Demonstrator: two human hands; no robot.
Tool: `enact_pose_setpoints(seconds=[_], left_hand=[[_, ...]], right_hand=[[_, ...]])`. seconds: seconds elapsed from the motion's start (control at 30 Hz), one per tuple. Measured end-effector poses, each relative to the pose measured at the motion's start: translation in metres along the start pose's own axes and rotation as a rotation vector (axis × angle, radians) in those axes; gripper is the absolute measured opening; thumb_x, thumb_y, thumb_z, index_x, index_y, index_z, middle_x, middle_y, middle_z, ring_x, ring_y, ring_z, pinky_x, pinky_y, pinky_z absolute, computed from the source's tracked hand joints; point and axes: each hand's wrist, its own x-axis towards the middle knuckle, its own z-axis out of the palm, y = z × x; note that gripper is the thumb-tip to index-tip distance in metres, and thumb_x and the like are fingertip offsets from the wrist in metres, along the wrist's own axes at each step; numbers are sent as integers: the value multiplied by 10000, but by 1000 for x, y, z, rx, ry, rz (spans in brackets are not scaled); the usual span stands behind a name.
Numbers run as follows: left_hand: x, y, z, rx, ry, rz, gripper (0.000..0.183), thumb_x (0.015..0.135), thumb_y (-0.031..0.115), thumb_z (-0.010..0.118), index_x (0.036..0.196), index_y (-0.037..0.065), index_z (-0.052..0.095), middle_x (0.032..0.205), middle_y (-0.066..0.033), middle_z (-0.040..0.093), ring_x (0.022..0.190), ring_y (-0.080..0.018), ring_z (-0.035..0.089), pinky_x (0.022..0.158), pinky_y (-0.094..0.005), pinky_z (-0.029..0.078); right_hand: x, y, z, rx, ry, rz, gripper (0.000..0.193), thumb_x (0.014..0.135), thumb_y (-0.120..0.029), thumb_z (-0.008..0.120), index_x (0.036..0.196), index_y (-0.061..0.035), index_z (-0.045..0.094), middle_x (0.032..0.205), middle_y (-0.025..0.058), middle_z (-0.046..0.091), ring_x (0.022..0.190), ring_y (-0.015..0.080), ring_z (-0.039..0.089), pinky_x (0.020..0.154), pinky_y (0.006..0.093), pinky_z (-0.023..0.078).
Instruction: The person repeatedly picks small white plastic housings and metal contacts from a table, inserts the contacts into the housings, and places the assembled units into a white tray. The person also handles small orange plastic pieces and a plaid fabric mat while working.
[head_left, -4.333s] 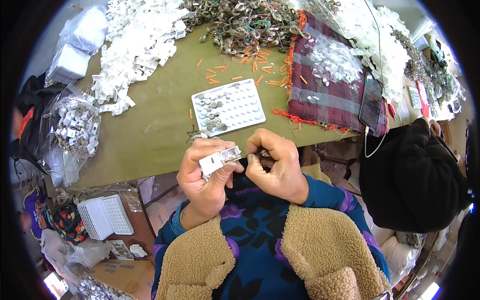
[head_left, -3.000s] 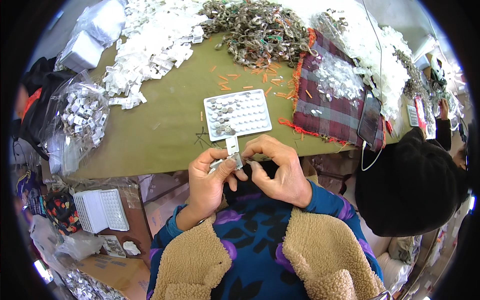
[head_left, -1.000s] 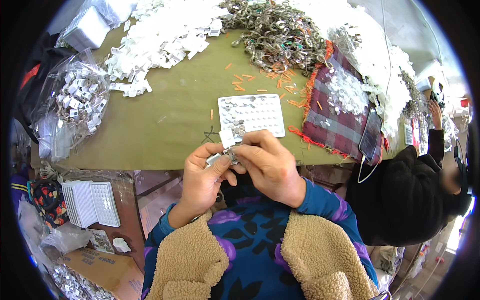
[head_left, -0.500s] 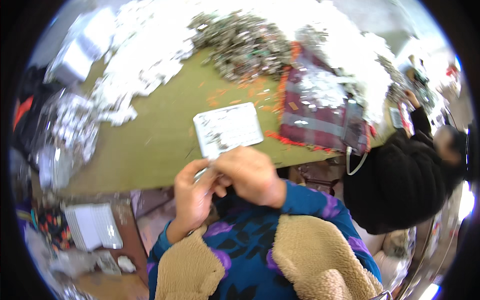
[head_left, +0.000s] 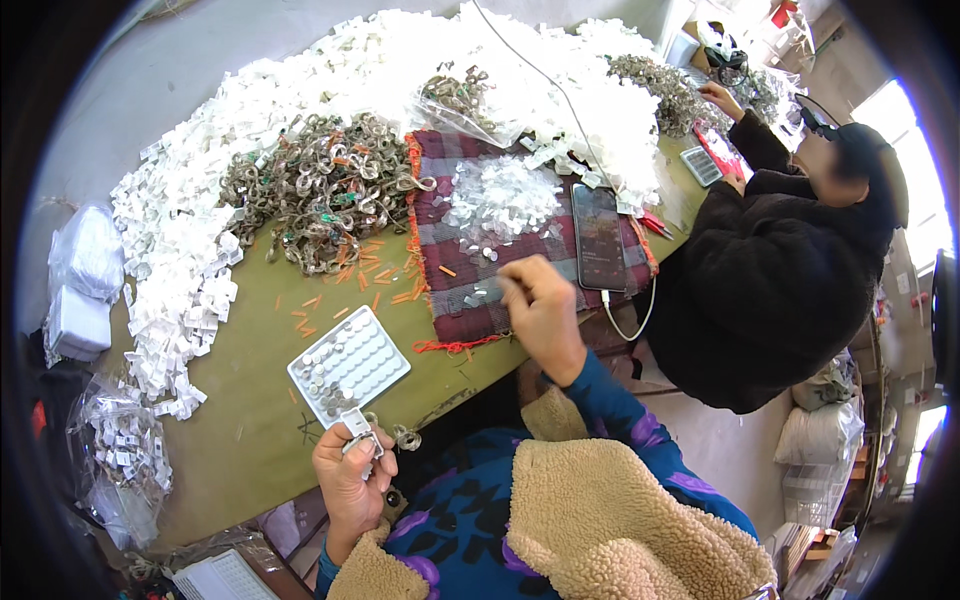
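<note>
My left hand [head_left: 350, 482] is closed on a small white plastic casing [head_left: 357, 422], with a loop of clear coiled wire [head_left: 405, 437] hanging beside it. Just beyond it lies a white tray [head_left: 388, 374] with round hollows, some filled with small silvery discs [head_left: 330, 378]. My right hand [head_left: 547, 318] hovers over the near edge of a plaid cloth [head_left: 455, 322]. Its fingers are drawn together; their tips are slightly blurred, and anything between them is too small to make out. A heap of small clear plastic pieces [head_left: 503, 200] lies on the cloth beyond that hand.
Behind the tray are scattered orange strips [head_left: 375, 265], a heap of coiled wires [head_left: 310, 190] and a large bank of white casings [head_left: 190, 200]. A phone [head_left: 598, 240] on a white cable and red pliers [head_left: 655, 225] lie rightward. A person in black [head_left: 765, 290] works at right.
My hands were together in front of the tray; now they are apart. The right hand has moved right to the cloth, while the left keeps the casing. The view has turned.
</note>
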Motion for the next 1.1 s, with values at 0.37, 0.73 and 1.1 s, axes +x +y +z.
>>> enact_pose_setpoints(seconds=[0.37,0.73,1.1], left_hand=[[6,-4,11,21,14,-51,151,863,81,654,945,-33,597,818,-166,677,540,-149,613,373,-213,405],[-4,-3,0,-39,8,-68,162,870,103,647,962,-23,604,813,-147,680,540,-138,594,393,-210,391],[-17,1,-7,-52,25,-50,226,901,117,650,1067,-29,608,895,-155,685,598,-130,613,419,-208,432]], right_hand=[[23,20,11,-319,-45,-72,94,828,-80,711,875,-46,637,900,120,609,745,345,634,637,415,513],[34,13,-10,-189,-271,-61,135,772,-4,705,840,16,592,845,180,609,809,388,611,720,439,486],[15,3,0,-252,-61,-336,58,817,40,646,861,12,673,877,116,678,821,295,655,732,359,514]])
